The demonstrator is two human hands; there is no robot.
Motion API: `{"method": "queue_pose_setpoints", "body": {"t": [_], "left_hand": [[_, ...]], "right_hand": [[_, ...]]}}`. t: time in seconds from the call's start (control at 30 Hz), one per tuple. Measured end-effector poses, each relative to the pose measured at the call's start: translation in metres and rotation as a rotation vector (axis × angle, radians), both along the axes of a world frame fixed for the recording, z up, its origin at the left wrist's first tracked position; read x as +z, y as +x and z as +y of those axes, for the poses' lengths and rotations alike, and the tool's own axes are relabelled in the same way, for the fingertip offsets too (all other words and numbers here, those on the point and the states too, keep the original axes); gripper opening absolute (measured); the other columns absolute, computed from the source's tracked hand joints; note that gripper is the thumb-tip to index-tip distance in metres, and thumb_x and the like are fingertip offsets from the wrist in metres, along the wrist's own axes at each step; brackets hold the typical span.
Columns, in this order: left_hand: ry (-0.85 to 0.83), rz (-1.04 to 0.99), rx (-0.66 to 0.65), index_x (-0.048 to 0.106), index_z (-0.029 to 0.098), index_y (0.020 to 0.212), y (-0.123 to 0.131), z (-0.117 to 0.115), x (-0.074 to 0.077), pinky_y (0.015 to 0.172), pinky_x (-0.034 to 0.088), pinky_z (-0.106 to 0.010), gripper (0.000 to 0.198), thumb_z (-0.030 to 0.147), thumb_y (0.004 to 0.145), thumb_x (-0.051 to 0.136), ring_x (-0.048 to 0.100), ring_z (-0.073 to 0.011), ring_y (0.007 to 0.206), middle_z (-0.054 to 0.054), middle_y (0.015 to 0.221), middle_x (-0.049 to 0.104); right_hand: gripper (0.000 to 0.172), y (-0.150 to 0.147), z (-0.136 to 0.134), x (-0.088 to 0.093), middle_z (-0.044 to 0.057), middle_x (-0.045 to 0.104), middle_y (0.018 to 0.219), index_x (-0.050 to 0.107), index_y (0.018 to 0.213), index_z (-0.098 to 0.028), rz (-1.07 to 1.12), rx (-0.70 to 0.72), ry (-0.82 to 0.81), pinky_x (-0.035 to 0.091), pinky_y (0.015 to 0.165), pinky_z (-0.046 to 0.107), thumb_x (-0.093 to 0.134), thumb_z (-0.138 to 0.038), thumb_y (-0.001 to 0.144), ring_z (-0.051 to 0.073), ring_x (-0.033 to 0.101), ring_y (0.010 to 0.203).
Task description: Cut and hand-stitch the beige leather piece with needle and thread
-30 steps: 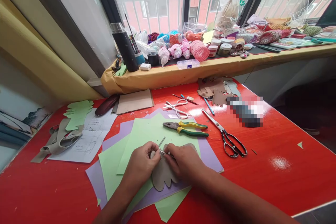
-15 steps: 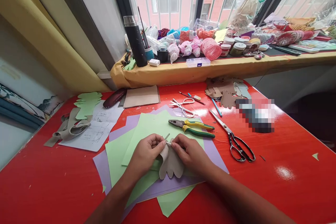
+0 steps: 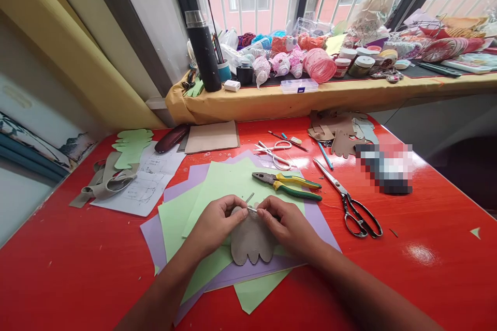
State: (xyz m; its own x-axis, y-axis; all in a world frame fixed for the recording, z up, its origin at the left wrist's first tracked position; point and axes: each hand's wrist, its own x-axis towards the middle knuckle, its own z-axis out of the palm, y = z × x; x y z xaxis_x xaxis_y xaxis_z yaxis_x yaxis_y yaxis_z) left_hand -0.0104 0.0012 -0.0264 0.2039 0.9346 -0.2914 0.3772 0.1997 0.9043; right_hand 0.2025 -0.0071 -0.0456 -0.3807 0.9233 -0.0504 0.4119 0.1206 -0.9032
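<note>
A grey-brown piece of leather-like material (image 3: pixel 253 243) with a scalloped lower edge hangs between my hands, its top at my fingertips. My left hand (image 3: pixel 217 222) is closed, thumb and fingers pinching near the upper left of the piece. Opposite it, my right hand (image 3: pixel 285 222) is closed too, pinched at the upper right. A thin silvery metal rod (image 3: pixel 252 210) spans the small gap between both sets of fingertips. Another slim metal tip (image 3: pixel 250 197) sticks up behind the left fingers. Green sheets (image 3: pixel 212 186) and purple sheets (image 3: pixel 320 227) lie underneath.
Pliers (image 3: pixel 287 185) with yellow-green handles lie just beyond my hands. Large scissors (image 3: pixel 347 199) rest to the right, with small white scissors (image 3: pixel 274 155) farther back. A drawn paper (image 3: pixel 151 186) and grey strips (image 3: pixel 101 183) lie left. Yarn and jars (image 3: pixel 363 66) crowd the windowsill.
The grey-brown piece, folded over on its left side before, now lies spread flatter and wider toward me. Both hands stay pinched together in nearly the same place. The view has shifted slightly.
</note>
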Motion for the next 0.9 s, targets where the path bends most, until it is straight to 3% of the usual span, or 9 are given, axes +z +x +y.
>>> {"method": "queue_pose_setpoints", "body": {"t": [0.5, 0.9], "left_hand": [[0.018, -0.051, 0.049, 0.071, 0.020, 0.086, 0.0001, 0.0019, -0.0031, 0.069, 0.050, -0.029, 0.024, 0.043, 0.077, 0.071, 0.066, -0.0213, 0.078, -0.004, 0.082, 0.072], [-0.023, -0.054, 0.061, 0.074, 0.018, 0.088, 0.0003, 0.0037, -0.0057, 0.071, 0.048, -0.030, 0.031, 0.046, 0.075, 0.071, 0.064, -0.0217, 0.080, -0.004, 0.082, 0.071]], "right_hand": [[0.020, -0.0020, -0.0037, 0.0016, -0.003, 0.064, 0.069, 0.065, 0.101, -0.023, -0.126, 0.040, 0.059, 0.030, 0.058, 0.027, 0.051, -0.036, 0.104, 0.015, 0.052, 0.061], [0.016, -0.0022, -0.0058, 0.0036, -0.002, 0.069, 0.072, 0.066, 0.104, -0.024, -0.223, 0.086, 0.079, 0.031, 0.060, 0.026, 0.055, -0.036, 0.102, 0.015, 0.056, 0.062]]}}
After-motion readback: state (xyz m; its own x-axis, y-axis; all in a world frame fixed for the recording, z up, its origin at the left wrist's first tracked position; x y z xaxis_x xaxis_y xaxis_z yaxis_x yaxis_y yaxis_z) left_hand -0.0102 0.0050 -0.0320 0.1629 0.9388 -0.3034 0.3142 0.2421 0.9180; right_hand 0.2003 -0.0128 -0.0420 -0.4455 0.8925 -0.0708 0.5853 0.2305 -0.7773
